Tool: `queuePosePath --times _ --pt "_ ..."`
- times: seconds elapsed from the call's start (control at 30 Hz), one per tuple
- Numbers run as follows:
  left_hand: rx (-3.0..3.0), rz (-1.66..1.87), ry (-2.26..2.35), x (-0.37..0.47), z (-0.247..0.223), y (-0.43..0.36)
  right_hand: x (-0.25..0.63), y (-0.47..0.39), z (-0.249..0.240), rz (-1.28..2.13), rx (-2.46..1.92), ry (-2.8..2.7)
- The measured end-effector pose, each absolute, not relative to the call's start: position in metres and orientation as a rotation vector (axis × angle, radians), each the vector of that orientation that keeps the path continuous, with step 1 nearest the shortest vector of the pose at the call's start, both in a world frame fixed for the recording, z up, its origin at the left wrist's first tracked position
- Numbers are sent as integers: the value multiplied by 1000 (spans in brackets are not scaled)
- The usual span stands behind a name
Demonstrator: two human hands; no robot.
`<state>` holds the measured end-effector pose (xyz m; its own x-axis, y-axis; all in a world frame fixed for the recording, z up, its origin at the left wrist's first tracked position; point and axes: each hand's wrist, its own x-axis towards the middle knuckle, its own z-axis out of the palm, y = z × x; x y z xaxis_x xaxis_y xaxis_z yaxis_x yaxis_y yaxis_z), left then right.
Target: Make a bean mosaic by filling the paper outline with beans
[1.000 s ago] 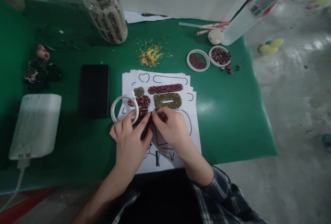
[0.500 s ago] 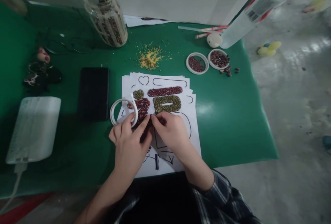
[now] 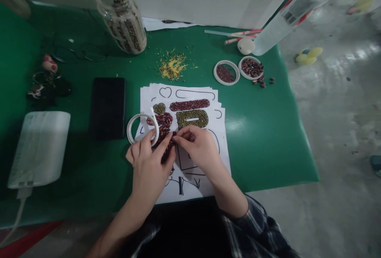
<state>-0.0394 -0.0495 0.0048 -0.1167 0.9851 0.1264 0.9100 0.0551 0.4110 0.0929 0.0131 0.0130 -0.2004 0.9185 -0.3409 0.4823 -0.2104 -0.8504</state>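
White paper sheets [image 3: 222,147] with black outlines lie stacked in front of me. Dark red beans [image 3: 162,121], a red bean bar [image 3: 189,105] and green beans [image 3: 199,123] cover parts of the drawing. My left hand [image 3: 149,162] rests on the left side of the paper, fingers spread around the dark red beans, touching a roll of white tape [image 3: 129,131]. The thumb and forefinger of my right hand [image 3: 198,147] are pinched at the right edge of those beans; what is between them is too small to make out.
Two lids with beans, one [image 3: 226,73] left of the other [image 3: 251,68], lie at the back right. Yellow grains [image 3: 173,67], a glass jar [image 3: 127,31], a bottle [image 3: 276,29], a black phone [image 3: 107,108] and a white power bank [image 3: 40,149] surround the paper on the green table [image 3: 268,143].
My right hand has shifted slightly right and up, showing more of the dark red beans between the hands. My left hand has hardly moved.
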Motion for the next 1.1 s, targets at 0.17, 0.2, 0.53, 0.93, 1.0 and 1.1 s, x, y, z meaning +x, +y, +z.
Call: queuePosePath --times 0.17,0.2,0.53,0.93,1.0,1.1 --pt "1943 571 2168 -39 6 -50 91 12 13 1405 -1633 -1611" --pt "1945 569 2169 -39 6 -49 90 12 13 1407 -1633 -1604" --pt "1981 584 2191 -37 6 -49 94 13 11 1510 -1644 -1437" --pt "1981 636 2154 -40 1 -50 92 12 5 1383 -1590 -1550" --pt "1982 643 2146 -40 2 -50 92 12 6 1388 -1589 -1538" --pt "1967 637 2172 -39 4 -50 93 12 9 1396 -1590 -1491"
